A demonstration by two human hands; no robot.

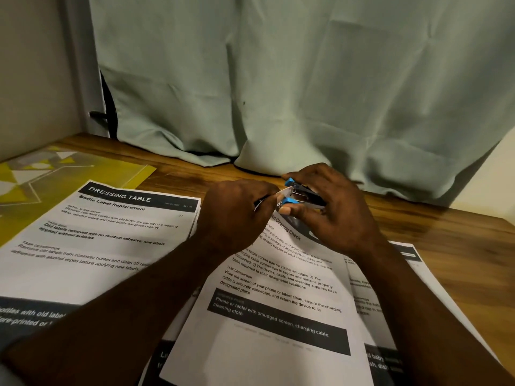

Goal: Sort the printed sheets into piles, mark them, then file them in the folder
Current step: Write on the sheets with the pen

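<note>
1. My right hand [334, 207] is clenched around a small stapler [299, 194], thumb underneath, fingers over the top.
2. Stapler: black and metal body, blue plastic on the top and bottom at the front. Its mouth faces left.
3. My left hand [234, 215] has its fingers curled and pinches the top edge of the middle sheets [278, 302], just beside the stapler.
4. The top corner of those sheets sits in the stapler's mouth. That corner is lifted off the table [446, 232]; the lower part lies over the other paper.
5. Middle sheets: white, black print, heading ends in "Cleaning Check", dark band lower down reading "Phone or tablet with smudged screen, charging cable, cleaning cloth". They lie tilted.
6. Left pile [106, 238]: flat on the table, top sheet has a black header "DRESSING TABLE", subtitle "Bottle Label Replacement". Several sheet edges show at its right side.
7. Right pile [412, 274]: partly under the middle sheets and my right forearm, text too blurred to read.
8. Yellow folder [55, 176] with grey and white triangles lies far left, its near edge under the left pile.
9. Pale green curtain [278, 79] hangs behind, hem resting on the wooden table.
</note>
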